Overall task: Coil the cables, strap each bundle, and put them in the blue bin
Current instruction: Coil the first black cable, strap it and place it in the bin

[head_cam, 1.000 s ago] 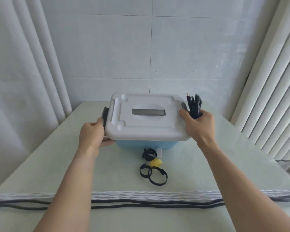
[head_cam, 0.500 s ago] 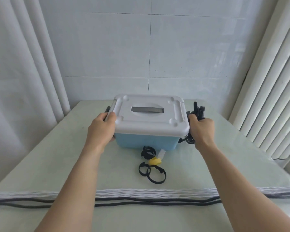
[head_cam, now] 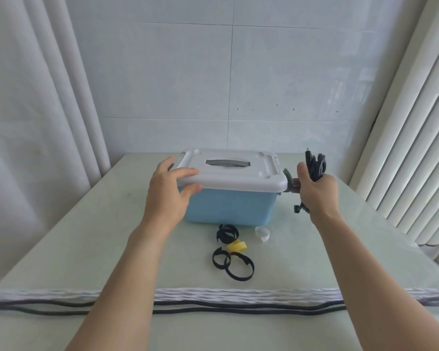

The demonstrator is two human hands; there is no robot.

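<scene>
Bin: the blue bin point(head_cam: 228, 209) stands on the far half of the table, its grey lid point(head_cam: 232, 173) on top with a slot in the middle.
Left hand: the left hand point(head_cam: 169, 193) grips the lid's left near corner, thumb under the rim and fingers curled over the top.
Right hand: the right hand point(head_cam: 316, 192) is just right of the bin, fingers wrapped round a bundle of black cable point(head_cam: 314, 165); the cable's ends stick up above the fist and a bit hangs below it.
Latch: a dark latch point(head_cam: 289, 183) shows at the lid's right end, beside the right hand.
Straps: three black straps point(head_cam: 232, 259) lie looped on the table near the bin, with a yellow strap point(head_cam: 236, 246) among them and a white strap point(head_cam: 262, 233) to the right.
Table: a pale green table point(head_cam: 86, 236) with a white braided edge and dark cords along the near side.
Room: a white tiled wall point(head_cam: 213, 84) at the far side, a white curtain point(head_cam: 36, 97) left, white blinds point(head_cam: 416, 122) right.
</scene>
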